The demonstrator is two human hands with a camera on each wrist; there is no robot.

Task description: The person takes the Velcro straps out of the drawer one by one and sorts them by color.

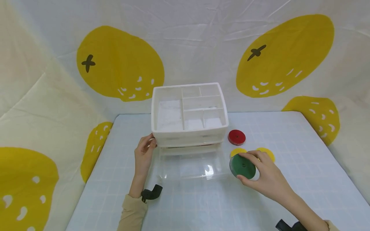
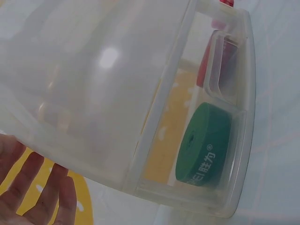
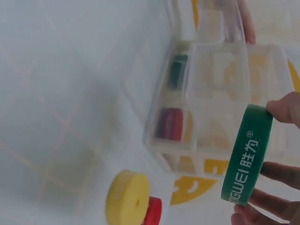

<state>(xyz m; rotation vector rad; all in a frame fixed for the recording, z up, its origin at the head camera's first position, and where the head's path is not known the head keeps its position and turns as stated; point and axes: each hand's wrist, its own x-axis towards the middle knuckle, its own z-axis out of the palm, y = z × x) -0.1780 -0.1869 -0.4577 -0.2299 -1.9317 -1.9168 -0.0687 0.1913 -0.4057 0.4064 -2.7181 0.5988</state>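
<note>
In the head view my right hand (image 1: 267, 178) holds a green roll of tape (image 1: 242, 166) by its rim, thumb on one side and fingers on the other. White lettering shows on that roll (image 3: 247, 157) in the right wrist view. My left hand (image 1: 144, 154) rests at the left side of a white plastic drawer box (image 1: 189, 139), fingertips touching its edge. Below the box's front, a clear drawer (image 1: 188, 163) juts out. Through clear plastic, the left wrist view shows another green roll (image 2: 204, 145) and a red roll (image 2: 215, 61) inside the box.
On the table (image 1: 185, 205), right of the box, lie a red roll (image 1: 236, 137) and two yellow rolls, one yellow roll (image 1: 267, 154) partly behind my right hand. The box's top has several divided compartments. A fabric wall (image 1: 199, 41) with yellow fruit prints stands behind.
</note>
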